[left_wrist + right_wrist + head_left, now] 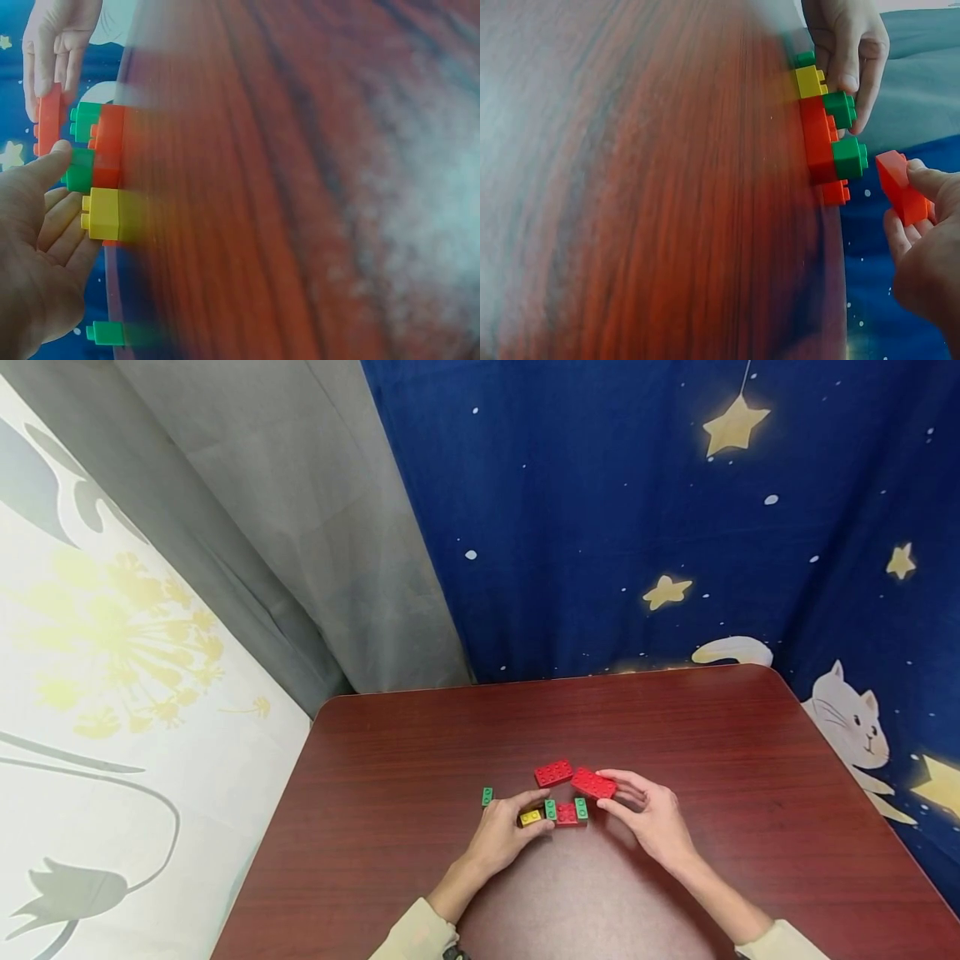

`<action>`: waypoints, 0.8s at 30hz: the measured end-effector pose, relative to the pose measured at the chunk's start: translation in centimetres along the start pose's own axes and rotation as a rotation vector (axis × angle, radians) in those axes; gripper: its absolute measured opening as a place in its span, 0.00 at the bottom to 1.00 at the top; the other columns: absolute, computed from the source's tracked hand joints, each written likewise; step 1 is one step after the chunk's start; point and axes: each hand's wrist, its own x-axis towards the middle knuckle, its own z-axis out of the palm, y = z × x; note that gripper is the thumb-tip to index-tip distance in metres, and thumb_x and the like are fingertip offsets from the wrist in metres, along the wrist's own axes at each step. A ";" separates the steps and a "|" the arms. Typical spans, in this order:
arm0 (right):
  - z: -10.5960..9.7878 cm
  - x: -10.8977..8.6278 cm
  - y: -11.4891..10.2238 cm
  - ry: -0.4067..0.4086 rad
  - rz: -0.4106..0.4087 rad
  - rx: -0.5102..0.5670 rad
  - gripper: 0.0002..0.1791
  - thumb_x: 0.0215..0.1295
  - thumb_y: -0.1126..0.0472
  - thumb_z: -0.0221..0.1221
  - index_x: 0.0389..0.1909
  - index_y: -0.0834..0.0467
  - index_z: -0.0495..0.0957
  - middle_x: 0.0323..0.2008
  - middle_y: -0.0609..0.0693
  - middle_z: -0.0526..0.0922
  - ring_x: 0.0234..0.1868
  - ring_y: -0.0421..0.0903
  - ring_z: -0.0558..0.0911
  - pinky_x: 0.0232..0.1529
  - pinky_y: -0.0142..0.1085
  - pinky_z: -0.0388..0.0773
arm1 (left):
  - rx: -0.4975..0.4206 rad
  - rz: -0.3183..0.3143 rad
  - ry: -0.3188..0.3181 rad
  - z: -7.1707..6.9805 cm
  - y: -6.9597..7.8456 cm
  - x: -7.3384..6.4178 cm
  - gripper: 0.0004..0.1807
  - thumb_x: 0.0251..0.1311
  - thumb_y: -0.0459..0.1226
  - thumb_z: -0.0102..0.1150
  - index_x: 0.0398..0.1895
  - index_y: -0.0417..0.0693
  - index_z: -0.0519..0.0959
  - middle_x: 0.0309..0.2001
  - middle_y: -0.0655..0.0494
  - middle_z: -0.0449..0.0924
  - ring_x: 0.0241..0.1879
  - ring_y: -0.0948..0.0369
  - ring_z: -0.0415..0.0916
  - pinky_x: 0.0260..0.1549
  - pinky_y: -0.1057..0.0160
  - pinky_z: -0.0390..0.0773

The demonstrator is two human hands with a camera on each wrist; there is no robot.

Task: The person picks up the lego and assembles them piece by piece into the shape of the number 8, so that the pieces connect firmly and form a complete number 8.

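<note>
On the table lies a red toy building brick (567, 814) with a green brick (550, 810) on its left end and another green brick (581, 809) on its right end. My left hand (504, 831) pinches the left green brick between thumb and fingers. A small yellow brick (104, 214) sits on the table beside that hand's fingers. My right hand (660, 822) grips a second red brick (902, 187), tilted and raised above the table, just behind and right of the built piece. Its fingers hold the brick by the right end.
Another red brick (553, 773) lies on the table behind the built piece. Off to the left is a small loose green brick (487, 796). The brown wooden table (420, 735) ends at a blue starry curtain (562, 527) and a grey curtain (300, 527).
</note>
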 end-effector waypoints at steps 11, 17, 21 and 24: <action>1.0 -0.1 -0.2 -0.052 -0.044 0.059 0.23 0.63 0.71 0.74 0.59 0.61 0.85 0.54 0.54 0.89 0.52 0.49 0.89 0.55 0.34 0.83 | -0.040 0.011 0.009 0.1 0.3 0.3 0.30 0.64 0.44 0.76 0.69 0.50 0.81 0.57 0.60 0.88 0.58 0.66 0.83 0.55 0.61 0.82; 1.5 -0.3 -0.7 -0.083 -0.060 0.073 0.21 0.65 0.70 0.72 0.59 0.60 0.85 0.54 0.53 0.89 0.54 0.50 0.88 0.56 0.39 0.84 | -0.074 0.029 0.024 0.2 0.4 0.5 0.32 0.63 0.42 0.77 0.70 0.50 0.80 0.57 0.61 0.88 0.58 0.66 0.83 0.56 0.61 0.82; 1.8 -0.4 -0.2 -0.115 -0.042 0.090 0.21 0.65 0.67 0.73 0.59 0.56 0.86 0.53 0.51 0.90 0.54 0.47 0.88 0.56 0.45 0.84 | -0.091 0.042 0.042 0.1 0.4 0.5 0.32 0.62 0.41 0.77 0.70 0.49 0.80 0.57 0.57 0.88 0.57 0.65 0.84 0.55 0.61 0.83; 1.9 -0.4 -0.3 -0.134 -0.026 0.085 0.20 0.65 0.65 0.74 0.58 0.56 0.86 0.52 0.49 0.90 0.54 0.46 0.88 0.55 0.49 0.84 | -0.120 0.061 0.055 0.0 0.5 0.5 0.33 0.62 0.40 0.77 0.71 0.49 0.79 0.57 0.55 0.87 0.57 0.64 0.84 0.54 0.59 0.84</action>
